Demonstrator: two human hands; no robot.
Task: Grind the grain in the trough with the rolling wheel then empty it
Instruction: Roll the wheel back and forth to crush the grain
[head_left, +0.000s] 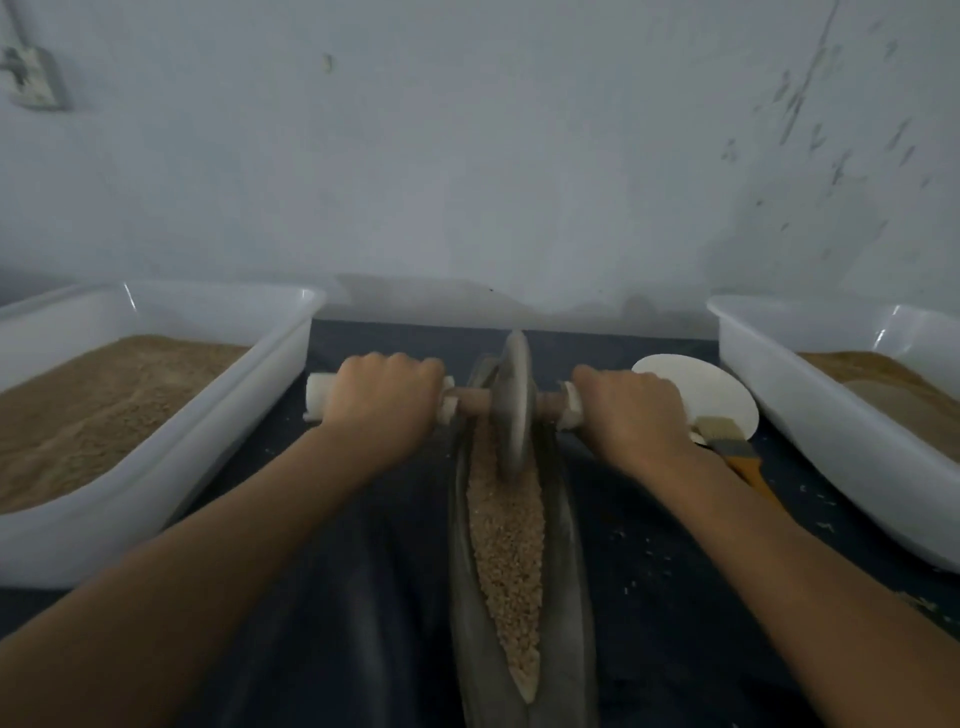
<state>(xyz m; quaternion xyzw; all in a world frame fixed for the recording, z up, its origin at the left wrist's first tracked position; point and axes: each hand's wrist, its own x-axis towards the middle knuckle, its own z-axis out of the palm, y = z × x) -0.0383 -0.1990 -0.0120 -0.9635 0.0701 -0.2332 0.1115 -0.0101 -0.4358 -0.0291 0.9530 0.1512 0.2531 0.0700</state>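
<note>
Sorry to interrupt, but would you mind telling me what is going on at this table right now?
A person is grinding grain in a long dark trough. The left hand and right hand each hold one end of the axle of the rolling wheel, which stands in the far part of the trough. The grain looks coarse. A white tub sits on each side, and a brush lies by the right hand.

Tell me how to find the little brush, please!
Start at the long gray trough of grain in the middle, then look right, past the right hand. The brush lies there beside a white round plate, before the right white tub. Its orange handle and pale bristles set it apart.
</note>
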